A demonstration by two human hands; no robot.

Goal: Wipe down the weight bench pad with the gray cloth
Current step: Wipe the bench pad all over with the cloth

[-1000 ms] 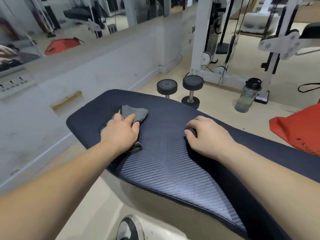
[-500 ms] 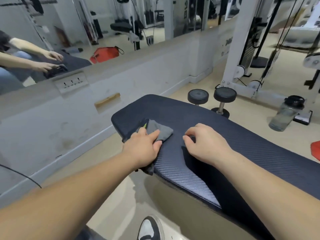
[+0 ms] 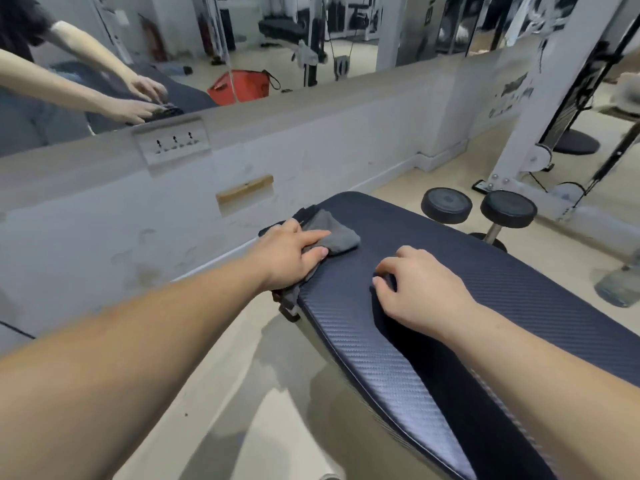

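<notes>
The dark navy, ribbed weight bench pad (image 3: 450,265) runs from the middle of the view down to the lower right. A crumpled gray cloth (image 3: 334,233) lies at the pad's far left corner, partly hanging over the edge. My left hand (image 3: 289,252) presses down on the cloth with fingers spread over it. My right hand (image 3: 414,284) rests on the pad to the right of the cloth, fingers curled against the surface with nothing in them.
Two black dumbbells (image 3: 478,209) stand on the floor beyond the pad. A white cable machine frame (image 3: 526,109) rises at the right. A low wall with a socket plate (image 3: 173,142) and a mirror above runs along the left. A blurred water bottle (image 3: 620,285) sits at the right edge.
My left hand has slid the cloth toward the pad's left corner and edge. The view has swung left, bringing the wall and mirror in. My right hand stays planted on the pad.
</notes>
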